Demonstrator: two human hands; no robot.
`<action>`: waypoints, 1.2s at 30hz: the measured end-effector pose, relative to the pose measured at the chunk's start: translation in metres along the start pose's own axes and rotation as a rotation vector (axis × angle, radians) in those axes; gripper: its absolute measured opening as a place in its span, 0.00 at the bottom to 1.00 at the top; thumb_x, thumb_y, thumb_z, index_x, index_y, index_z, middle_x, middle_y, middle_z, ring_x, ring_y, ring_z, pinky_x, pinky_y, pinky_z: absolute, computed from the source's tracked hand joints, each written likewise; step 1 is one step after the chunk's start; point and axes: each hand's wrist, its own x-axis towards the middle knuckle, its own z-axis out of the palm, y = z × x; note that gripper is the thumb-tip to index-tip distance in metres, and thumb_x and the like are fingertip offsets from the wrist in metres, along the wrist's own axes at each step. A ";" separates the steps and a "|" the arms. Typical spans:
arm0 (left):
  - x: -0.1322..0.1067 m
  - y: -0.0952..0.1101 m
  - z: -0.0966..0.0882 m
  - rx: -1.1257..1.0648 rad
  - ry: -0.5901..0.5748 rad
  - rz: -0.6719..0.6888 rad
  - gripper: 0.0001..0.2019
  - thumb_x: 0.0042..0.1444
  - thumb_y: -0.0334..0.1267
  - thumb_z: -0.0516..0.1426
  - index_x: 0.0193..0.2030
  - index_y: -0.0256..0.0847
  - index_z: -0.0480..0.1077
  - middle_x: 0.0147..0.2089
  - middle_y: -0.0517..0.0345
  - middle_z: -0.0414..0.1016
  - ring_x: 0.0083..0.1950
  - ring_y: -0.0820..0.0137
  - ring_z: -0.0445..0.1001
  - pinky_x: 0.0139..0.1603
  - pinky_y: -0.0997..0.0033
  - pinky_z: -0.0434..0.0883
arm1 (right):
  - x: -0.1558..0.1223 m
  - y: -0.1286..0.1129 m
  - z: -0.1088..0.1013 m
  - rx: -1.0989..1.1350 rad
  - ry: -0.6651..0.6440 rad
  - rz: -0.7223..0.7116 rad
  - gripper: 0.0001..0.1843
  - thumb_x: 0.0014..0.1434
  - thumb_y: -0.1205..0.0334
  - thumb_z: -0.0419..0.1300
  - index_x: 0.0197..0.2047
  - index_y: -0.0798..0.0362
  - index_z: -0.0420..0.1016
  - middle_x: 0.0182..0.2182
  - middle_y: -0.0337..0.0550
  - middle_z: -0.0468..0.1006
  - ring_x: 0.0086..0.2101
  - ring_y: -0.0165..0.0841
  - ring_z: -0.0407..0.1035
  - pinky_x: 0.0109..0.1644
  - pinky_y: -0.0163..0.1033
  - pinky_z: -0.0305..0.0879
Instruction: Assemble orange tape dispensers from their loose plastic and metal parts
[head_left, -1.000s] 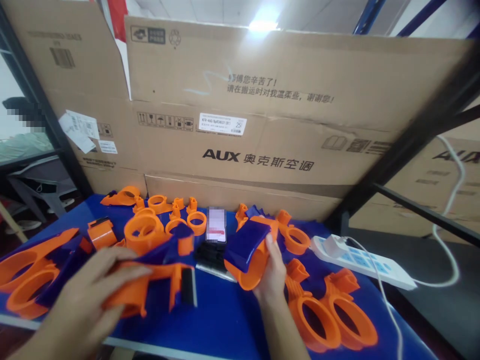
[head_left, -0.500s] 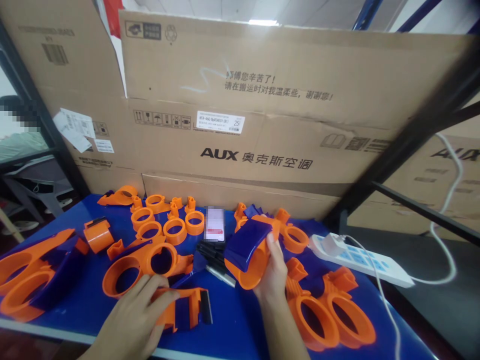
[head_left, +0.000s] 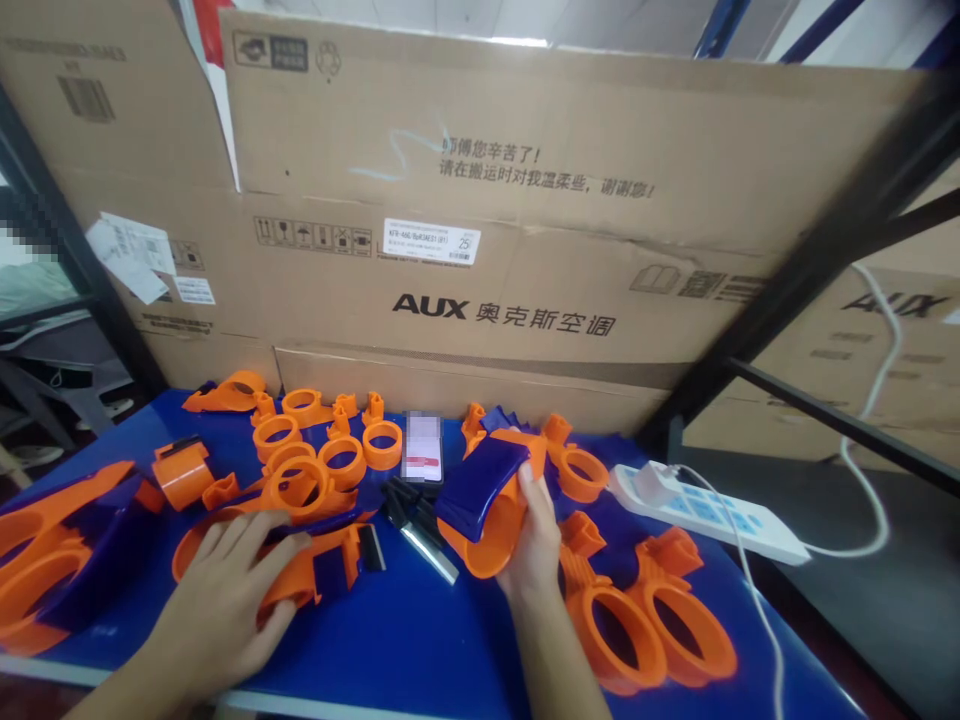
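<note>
My left hand (head_left: 217, 590) lies with fingers spread over an orange and blue tape dispenser (head_left: 319, 570) near the front edge of the blue table (head_left: 420, 640); its black blade end points right. My right hand (head_left: 534, 540) is closed around another dispenser (head_left: 484, 500), orange with a dark blue cover, held just above the table's middle. Several black metal blades (head_left: 420, 520) lie between the two hands.
Orange rings and dispenser parts (head_left: 322, 450) are scattered over the table, with larger bodies at far left (head_left: 45, 560) and front right (head_left: 652, 630). A phone (head_left: 422, 448) lies at the back. A white power strip (head_left: 705, 510) with cable sits right. Cardboard boxes (head_left: 525, 250) wall the back.
My left hand carried its dispenser down toward the front edge, then shifted it slightly back and left onto the orange parts. My right hand barely moved.
</note>
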 end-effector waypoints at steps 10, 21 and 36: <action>-0.001 -0.045 0.033 0.083 0.143 -0.001 0.18 0.56 0.40 0.62 0.53 0.46 0.78 0.56 0.40 0.69 0.52 0.48 0.70 0.55 0.46 0.69 | 0.001 0.003 -0.002 -0.005 -0.019 0.019 0.19 0.58 0.50 0.69 0.50 0.48 0.75 0.35 0.41 0.85 0.39 0.40 0.82 0.44 0.42 0.79; 0.008 -0.057 0.022 -0.019 0.235 0.047 0.26 0.50 0.36 0.64 0.58 0.51 0.76 0.73 0.40 0.54 0.73 0.30 0.52 0.63 0.27 0.60 | 0.004 0.005 -0.005 -0.096 -0.047 -0.042 0.21 0.59 0.47 0.67 0.51 0.48 0.75 0.33 0.42 0.84 0.36 0.42 0.81 0.36 0.43 0.77; 0.135 0.110 0.022 -1.563 -0.033 -0.356 0.33 0.60 0.45 0.64 0.72 0.51 0.62 0.74 0.49 0.63 0.73 0.49 0.61 0.71 0.48 0.62 | 0.006 0.018 -0.014 -0.360 -0.290 0.043 0.34 0.63 0.46 0.64 0.68 0.49 0.66 0.28 0.38 0.76 0.19 0.30 0.66 0.20 0.35 0.67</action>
